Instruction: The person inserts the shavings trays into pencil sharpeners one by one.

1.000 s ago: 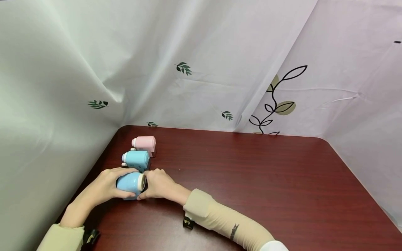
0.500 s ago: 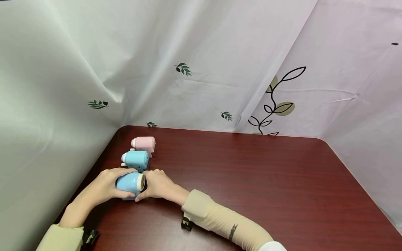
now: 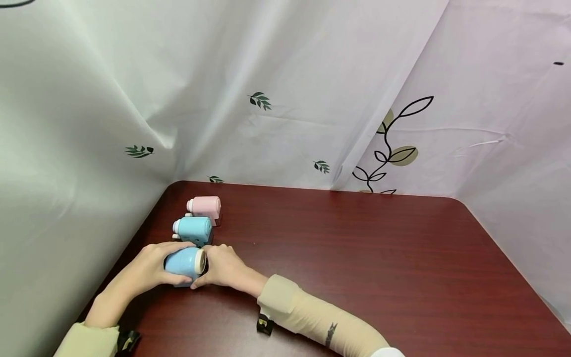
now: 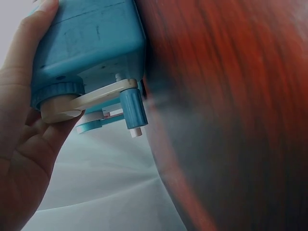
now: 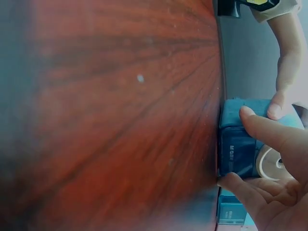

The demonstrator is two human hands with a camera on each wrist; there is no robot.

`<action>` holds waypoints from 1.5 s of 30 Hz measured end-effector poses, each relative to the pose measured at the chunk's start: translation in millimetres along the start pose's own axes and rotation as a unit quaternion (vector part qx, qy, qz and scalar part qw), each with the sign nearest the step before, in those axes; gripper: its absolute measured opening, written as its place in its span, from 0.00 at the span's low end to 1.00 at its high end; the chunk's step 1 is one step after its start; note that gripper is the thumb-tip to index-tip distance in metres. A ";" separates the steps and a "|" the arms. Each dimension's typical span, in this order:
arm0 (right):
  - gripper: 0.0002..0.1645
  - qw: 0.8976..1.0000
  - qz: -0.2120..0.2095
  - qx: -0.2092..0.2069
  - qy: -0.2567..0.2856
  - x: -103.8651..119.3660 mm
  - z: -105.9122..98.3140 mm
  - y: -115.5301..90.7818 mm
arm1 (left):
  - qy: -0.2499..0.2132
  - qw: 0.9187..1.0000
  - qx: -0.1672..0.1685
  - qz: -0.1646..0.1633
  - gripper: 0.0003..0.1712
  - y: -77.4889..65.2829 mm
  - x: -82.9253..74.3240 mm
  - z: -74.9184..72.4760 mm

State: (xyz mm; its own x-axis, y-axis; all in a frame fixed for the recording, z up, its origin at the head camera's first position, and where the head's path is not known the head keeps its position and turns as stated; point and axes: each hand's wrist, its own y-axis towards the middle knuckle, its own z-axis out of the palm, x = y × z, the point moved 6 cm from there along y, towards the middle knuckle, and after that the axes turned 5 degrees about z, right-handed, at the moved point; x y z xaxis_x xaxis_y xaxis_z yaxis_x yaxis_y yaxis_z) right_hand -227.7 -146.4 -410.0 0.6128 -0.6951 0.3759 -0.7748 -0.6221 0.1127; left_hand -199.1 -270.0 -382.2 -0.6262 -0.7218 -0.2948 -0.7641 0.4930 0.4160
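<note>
A blue crank pencil sharpener [image 3: 180, 261] stands on the table's left side, in both my hands. Its body is gripped from the left by my left hand [image 3: 144, 267], fingers over the far side and thumb on the near side. The cream crank [image 4: 103, 96] with its blue knob shows at the sharpener's back in the left wrist view. My right hand [image 3: 225, 267] holds the front end. In the right wrist view, its thumb and a finger lie at opposite sides of the dark blue drawer [image 5: 238, 154], which looks seated in the body.
Just behind stands a light-blue pencil sharpener [image 3: 195, 229], with a pink one [image 3: 206, 206] farther back. The brown wooden table [image 3: 357, 267] extends to the right. White patterned cloth [image 3: 303, 134] hangs along the back and both sides.
The hands and the blue pencil sharpener stay practically where they were. The head view has shifted very slightly.
</note>
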 end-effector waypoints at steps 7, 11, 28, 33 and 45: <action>0.38 1.000 -0.004 -0.010 0.009 2.4 -0.3 0.3 | 0.003 1.000 -0.004 0.002 0.36 -1.0 1.1 -0.9; 0.38 1.000 0.002 -0.016 0.006 2.8 -0.2 2.1 | 0.008 1.000 -0.008 0.007 0.36 -0.6 3.0 -2.5; 0.38 0.999 0.031 -0.010 -0.010 0.6 2.3 5.1 | 0.011 1.000 -0.003 0.001 0.37 2.1 9.7 -1.0; 0.39 0.999 0.037 -0.001 -0.023 3.1 1.2 5.6 | 0.014 1.000 -0.003 -0.003 0.37 1.7 9.2 -2.0; 0.42 0.998 0.023 0.047 -0.025 -1.5 -0.9 7.5 | 0.005 1.000 0.010 -0.004 0.38 3.4 13.1 -1.7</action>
State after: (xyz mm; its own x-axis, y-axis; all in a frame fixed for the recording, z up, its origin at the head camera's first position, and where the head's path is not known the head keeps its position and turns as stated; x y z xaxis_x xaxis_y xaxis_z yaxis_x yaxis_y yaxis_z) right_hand -234.6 -149.7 -408.8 0.5863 -0.7389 0.3321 -0.7853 -0.6191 0.0090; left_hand -209.6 -278.6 -383.2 -0.6179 -0.7308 -0.2900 -0.7728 0.4963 0.3957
